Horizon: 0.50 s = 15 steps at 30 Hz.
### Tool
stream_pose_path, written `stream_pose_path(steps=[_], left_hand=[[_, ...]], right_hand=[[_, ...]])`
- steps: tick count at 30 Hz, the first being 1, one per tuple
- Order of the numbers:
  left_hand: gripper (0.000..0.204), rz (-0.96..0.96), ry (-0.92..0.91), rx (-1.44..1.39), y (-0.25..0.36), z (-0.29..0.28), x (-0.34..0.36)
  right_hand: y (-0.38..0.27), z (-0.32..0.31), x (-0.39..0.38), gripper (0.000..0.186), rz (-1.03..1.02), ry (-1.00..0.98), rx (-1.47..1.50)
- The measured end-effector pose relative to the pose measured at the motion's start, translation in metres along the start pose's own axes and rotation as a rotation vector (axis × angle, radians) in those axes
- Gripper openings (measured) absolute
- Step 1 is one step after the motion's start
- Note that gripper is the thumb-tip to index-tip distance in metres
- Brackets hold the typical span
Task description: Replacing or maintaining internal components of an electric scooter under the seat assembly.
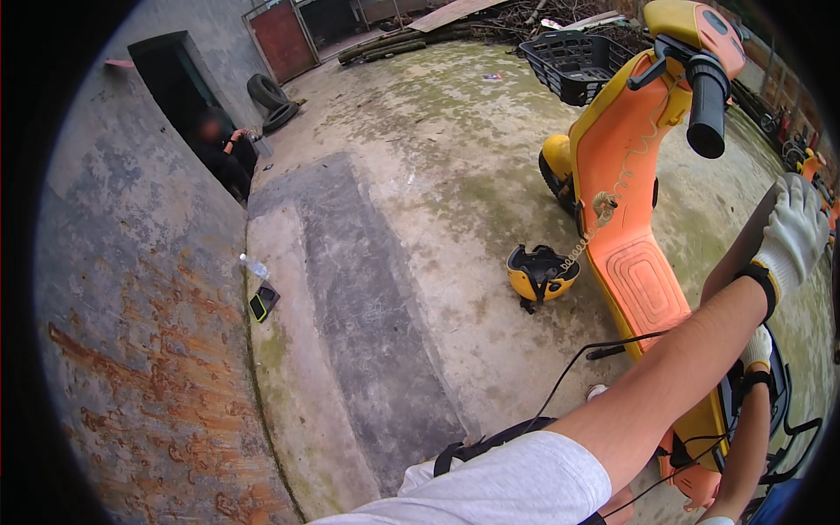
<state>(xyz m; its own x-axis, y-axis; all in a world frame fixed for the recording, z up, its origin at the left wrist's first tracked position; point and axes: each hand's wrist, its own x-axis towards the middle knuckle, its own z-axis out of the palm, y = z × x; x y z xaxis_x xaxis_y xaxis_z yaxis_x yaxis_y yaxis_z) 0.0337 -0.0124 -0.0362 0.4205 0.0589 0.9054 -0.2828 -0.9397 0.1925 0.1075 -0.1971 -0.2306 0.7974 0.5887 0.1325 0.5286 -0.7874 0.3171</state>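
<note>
Left arm (pixel 674 385) aslant over scooter (pixel 646 278)

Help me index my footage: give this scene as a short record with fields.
Vehicle: yellow-and-orange scooter
Left hand: white-gloved, at a dark brown panel; grip unclear
Right hand: white-gloved, partly hidden, near the scooter's rear
Ground: grey concrete; yellow-and-black helmet beside scooter
Wall: grey, rust-stained; clear plastic bottle at its foot
Doorway: dark-clothed person

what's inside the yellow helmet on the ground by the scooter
Black lining and straps show inside the yellow helmet. The straps cover part of the hollow, and its deepest part is too dark to make out.
</note>
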Motion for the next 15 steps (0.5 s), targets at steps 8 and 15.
stream_pose_path(steps=[8, 15], left_hand=[[0.04, 0.016, -0.037, -0.013, -0.002, 0.002, -0.001], [0.041, 0.006, -0.027, -0.013, -0.001, 0.003, 0.0]], right_hand=[[0.0, 0.013, 0.003, 0.033, -0.032, 0.038, -0.069], [-0.011, 0.013, 0.001, 0.032, -0.028, 0.091, -0.153]])
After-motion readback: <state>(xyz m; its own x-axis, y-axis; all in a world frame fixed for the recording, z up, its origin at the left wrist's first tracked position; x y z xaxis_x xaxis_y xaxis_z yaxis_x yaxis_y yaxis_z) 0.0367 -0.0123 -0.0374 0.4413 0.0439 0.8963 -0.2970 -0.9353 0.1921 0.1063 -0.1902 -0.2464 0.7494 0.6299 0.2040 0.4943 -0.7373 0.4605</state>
